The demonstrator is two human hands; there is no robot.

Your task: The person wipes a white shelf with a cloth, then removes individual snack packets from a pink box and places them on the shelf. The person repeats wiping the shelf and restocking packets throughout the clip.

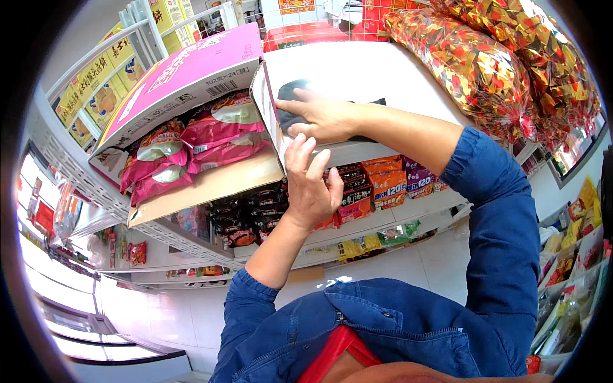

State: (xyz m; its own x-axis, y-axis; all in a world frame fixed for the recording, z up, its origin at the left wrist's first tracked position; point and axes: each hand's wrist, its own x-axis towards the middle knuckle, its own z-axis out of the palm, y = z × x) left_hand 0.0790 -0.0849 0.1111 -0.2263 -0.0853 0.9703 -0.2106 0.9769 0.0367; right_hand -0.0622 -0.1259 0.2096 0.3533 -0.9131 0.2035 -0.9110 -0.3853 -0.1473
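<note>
My right hand (pixel 325 115) lies over a dark cloth (pixel 293 93) on the white shelf top (pixel 354 67). Its fingers spread towards the side of an open carton (pixel 191 62), and more of the cloth shows past the wrist. My left hand (pixel 311 184) is raised at the shelf's front edge, just right of the carton's side flap (pixel 267 105). Its fingers are apart and slightly bent, with nothing in them; whether a fingertip touches the edge cannot be told. Pink noodle packets (pixel 225 124) fill the carton, which lies with its opening towards me.
Two large clear bags of gold-and-red wrapped items (pixel 469 67) lie on the right of the shelf top. A wire grid (pixel 330 14) runs behind. Black packets (pixel 268 206) and orange packets (pixel 385 182) stand on the shelf below. Yellow biscuit boxes (pixel 103 91) are at the left.
</note>
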